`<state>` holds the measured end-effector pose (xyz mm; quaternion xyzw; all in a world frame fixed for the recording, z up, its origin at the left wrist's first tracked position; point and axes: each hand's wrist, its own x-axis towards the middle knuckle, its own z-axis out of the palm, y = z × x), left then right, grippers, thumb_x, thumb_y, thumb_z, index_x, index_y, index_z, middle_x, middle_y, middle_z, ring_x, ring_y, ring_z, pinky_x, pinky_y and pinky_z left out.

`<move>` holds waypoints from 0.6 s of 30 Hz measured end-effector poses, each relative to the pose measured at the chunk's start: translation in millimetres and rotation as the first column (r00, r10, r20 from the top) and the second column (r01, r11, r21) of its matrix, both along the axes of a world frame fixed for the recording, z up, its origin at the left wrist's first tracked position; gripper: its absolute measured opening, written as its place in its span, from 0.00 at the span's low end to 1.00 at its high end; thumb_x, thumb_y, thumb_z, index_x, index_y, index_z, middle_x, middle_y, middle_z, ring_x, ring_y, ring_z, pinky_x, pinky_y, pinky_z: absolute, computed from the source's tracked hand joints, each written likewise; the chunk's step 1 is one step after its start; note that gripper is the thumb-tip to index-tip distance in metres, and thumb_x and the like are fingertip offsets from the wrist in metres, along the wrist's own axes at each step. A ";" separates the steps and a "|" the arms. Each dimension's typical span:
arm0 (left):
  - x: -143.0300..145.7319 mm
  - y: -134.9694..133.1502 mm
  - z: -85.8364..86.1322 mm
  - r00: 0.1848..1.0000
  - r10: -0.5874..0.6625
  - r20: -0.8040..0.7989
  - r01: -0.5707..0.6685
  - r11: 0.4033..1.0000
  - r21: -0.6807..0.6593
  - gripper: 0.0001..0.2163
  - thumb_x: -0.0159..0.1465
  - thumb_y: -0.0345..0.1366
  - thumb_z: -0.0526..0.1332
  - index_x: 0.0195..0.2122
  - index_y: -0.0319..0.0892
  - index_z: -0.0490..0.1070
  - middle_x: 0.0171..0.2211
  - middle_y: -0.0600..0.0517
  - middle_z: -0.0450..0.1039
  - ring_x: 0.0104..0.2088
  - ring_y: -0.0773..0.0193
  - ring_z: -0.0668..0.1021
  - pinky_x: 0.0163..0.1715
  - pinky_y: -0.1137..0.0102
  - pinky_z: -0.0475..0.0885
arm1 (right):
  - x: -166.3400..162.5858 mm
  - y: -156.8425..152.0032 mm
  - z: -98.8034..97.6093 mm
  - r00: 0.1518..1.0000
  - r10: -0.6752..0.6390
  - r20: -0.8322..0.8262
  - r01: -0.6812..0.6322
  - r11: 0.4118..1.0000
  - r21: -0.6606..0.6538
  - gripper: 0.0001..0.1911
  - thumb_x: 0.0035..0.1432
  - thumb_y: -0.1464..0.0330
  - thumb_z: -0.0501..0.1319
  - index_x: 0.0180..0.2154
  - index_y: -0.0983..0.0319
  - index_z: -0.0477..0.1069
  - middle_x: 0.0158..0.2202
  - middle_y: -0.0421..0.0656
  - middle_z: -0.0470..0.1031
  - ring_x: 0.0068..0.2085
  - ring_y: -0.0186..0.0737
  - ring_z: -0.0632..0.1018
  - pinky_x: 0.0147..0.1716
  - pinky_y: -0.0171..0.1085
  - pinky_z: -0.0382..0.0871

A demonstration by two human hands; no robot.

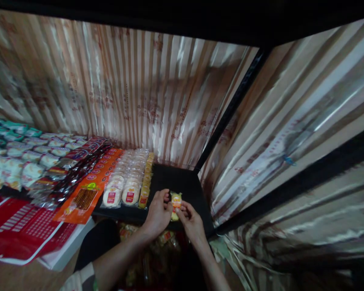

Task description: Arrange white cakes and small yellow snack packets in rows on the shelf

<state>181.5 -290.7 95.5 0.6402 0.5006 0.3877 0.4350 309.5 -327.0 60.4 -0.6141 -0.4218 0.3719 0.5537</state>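
Note:
Between my two hands is a small yellow snack packet (176,200) with an orange label, held upright over the front of the black shelf (178,178). My left hand (159,212) is closed at the packet's left edge, its fingertips against the wrapper. On the other side my right hand (192,222) pinches it, the thumb lying across the lower front. Left of my hands stands a row of similar yellow packets (145,184). Beside that row are two rows of round white wrapped crackers (130,192) with red labels.
Farther left lie orange snack bags (87,190), dark shiny packets (63,169), white packets (32,169) and green ones (12,129). A red printed bag (27,230) hangs at the front left. Black frame posts (230,113) and striped sheeting (157,93) enclose the shelf. More packets sit below, dimly lit.

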 end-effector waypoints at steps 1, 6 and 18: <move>0.0 -4.3 1.8 1.000 0.020 -0.018 -0.020 1.000 0.000 0.21 0.56 0.27 0.52 0.52 0.36 0.62 0.44 0.45 0.66 0.41 0.66 0.73 0.39 0.73 0.70 | -0.2 0.4 0.6 1.000 -0.021 0.004 0.021 1.000 0.003 0.21 0.41 0.58 0.65 0.37 0.62 0.72 0.27 0.40 0.74 0.25 0.34 0.72 0.26 0.33 0.68; 3.6 -16.2 6.0 0.991 -0.074 -0.107 0.072 0.997 -0.021 0.16 0.57 0.29 0.51 0.47 0.39 0.67 0.42 0.48 0.68 0.38 0.66 0.74 0.42 0.72 0.68 | 3.7 6.9 -1.8 0.997 -0.068 0.041 0.067 0.997 0.027 0.21 0.40 0.57 0.64 0.36 0.63 0.71 0.26 0.41 0.74 0.25 0.36 0.73 0.26 0.34 0.68; 38.9 26.0 -7.1 0.990 -0.042 -0.138 0.003 0.963 -0.271 0.20 0.60 0.32 0.50 0.54 0.38 0.62 0.50 0.45 0.67 0.51 0.62 0.70 0.52 0.72 0.61 | 19.0 50.7 -31.6 0.970 -0.056 0.235 0.060 0.998 -0.013 0.16 0.46 0.61 0.57 0.37 0.60 0.72 0.26 0.41 0.76 0.28 0.41 0.77 0.30 0.37 0.70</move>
